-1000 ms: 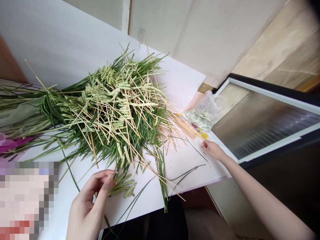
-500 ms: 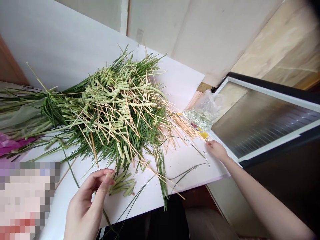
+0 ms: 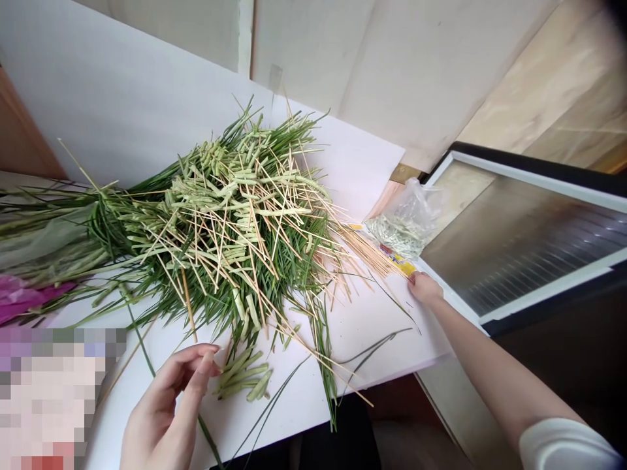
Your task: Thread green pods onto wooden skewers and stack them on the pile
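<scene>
My left hand [image 3: 174, 398] is held low over the near side of the white table, thumb and forefinger pinched together. Whatever lies between those fingertips is too small to make out. Several short green stem pieces [image 3: 245, 373] lie just beyond it, and a long green blade [image 3: 142, 339] runs behind the hand. At the right, the closed fingers of my right hand [image 3: 425, 287] grip the near ends of thin wooden skewers [image 3: 369, 249]; how many they hold is hidden. A big heap of long green leaves [image 3: 289, 245] fills the middle, topped with pale cut stems [image 3: 230, 186] and scattered skewers.
A clear plastic bag [image 3: 406, 215] with pale green strips stands at the right, beside a ribbed-glass framed panel [image 3: 529, 241]. Pink plastic [image 3: 29, 297] lies at the left. The white table [image 3: 377, 339] ends near my lap. A white board [image 3: 147, 85] backs the heap.
The view has shifted slightly, so the heap sits a little lower and further right. My right hand stays at the skewer ends, with a white sleeve now showing. My left hand keeps its pinch.
</scene>
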`<action>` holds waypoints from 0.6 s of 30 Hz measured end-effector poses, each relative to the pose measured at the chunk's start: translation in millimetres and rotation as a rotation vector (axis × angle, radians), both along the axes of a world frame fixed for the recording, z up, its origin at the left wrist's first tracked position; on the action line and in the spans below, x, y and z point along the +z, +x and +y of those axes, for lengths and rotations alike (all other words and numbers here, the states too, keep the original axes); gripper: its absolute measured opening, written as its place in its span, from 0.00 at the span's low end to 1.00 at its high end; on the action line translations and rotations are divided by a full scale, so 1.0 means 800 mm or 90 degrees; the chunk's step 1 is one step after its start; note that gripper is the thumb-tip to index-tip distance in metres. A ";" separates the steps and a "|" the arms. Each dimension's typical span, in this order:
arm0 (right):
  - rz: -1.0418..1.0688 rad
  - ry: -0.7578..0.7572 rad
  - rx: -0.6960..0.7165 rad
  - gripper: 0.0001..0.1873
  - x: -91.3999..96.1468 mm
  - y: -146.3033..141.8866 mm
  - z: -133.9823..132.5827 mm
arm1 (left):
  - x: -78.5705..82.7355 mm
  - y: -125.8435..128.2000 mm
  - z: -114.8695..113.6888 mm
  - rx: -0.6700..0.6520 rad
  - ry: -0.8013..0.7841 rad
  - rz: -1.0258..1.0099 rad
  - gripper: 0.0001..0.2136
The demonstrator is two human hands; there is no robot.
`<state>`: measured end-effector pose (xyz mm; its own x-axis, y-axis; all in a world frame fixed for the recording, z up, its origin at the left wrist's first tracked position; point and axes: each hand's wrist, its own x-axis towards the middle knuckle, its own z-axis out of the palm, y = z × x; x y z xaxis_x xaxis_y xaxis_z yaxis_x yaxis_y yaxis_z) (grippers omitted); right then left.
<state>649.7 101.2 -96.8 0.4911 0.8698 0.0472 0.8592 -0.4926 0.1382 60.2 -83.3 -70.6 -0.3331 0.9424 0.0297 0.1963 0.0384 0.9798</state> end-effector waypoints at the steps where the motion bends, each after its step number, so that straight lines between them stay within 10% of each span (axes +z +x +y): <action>1: -0.001 0.002 0.004 0.14 0.000 0.000 0.002 | -0.002 0.000 0.000 -0.002 -0.003 -0.002 0.19; 18: 0.004 -0.027 0.023 0.12 0.005 -0.004 0.012 | -0.017 -0.010 -0.003 -0.052 -0.008 0.008 0.17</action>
